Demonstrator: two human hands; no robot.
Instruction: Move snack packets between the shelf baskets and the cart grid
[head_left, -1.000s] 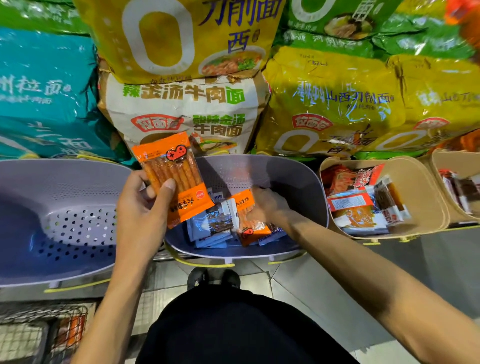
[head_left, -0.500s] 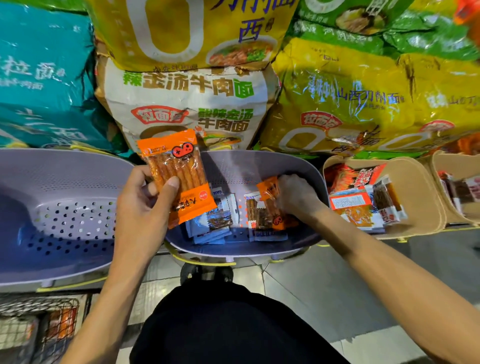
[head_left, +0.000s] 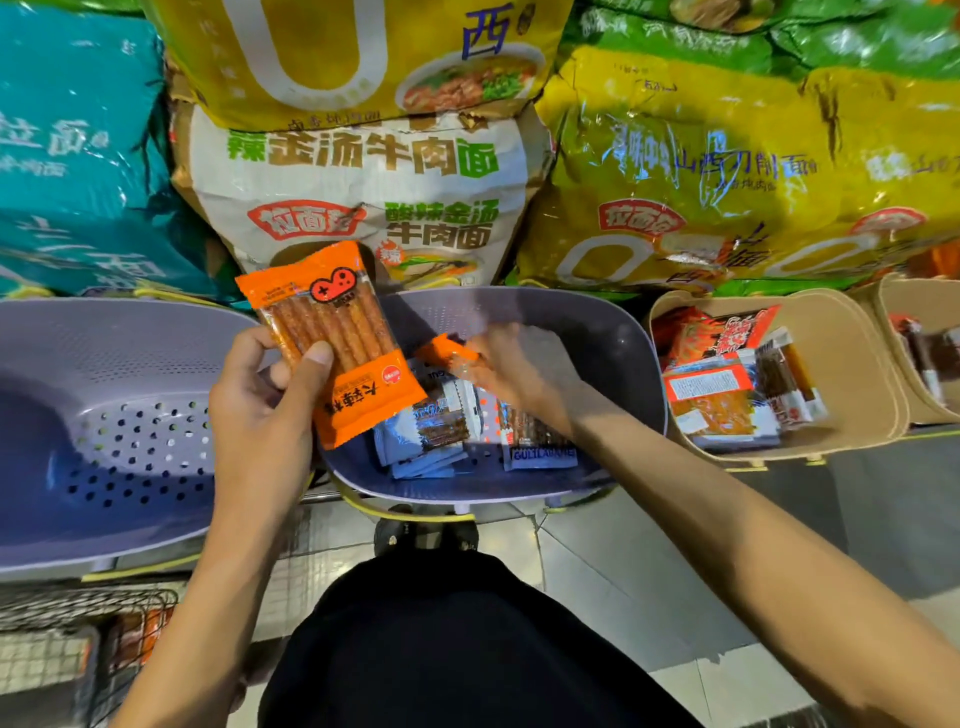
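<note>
The left hand (head_left: 260, 410) grips the orange snack packet (head_left: 337, 343) as it did a second ago, thumb pressed across the clear front window and fingers curled behind. It holds the packet upright over the near rim of the middle lilac basket (head_left: 613, 332). The right hand (head_left: 514, 369), motion-blurred, pinches a second orange packet (head_left: 447, 349). Half a second ago this packet sat low at the right of the basket; it is now raised and carried left, just beside the first packet. The held packet is glossy film with crimped ends, showing ribbed reddish sticks, a red cartoon badge and black Chinese characters too tilted to read. Blue-and-white foil sachets (head_left: 431, 431) lie flat on the basket floor. The left lilac basket (head_left: 104, 364) is moulded plastic with a perforated base. The beige basket (head_left: 852, 374) to the right holds red and white packets. On the shelf behind, a white noodle bag (head_left: 363, 182) reads 金汤牛肉面, and a yellow noodle bag (head_left: 727, 171) reads 山西刀削面. The wire cart grid (head_left: 78, 623) shows at lower left.
</note>
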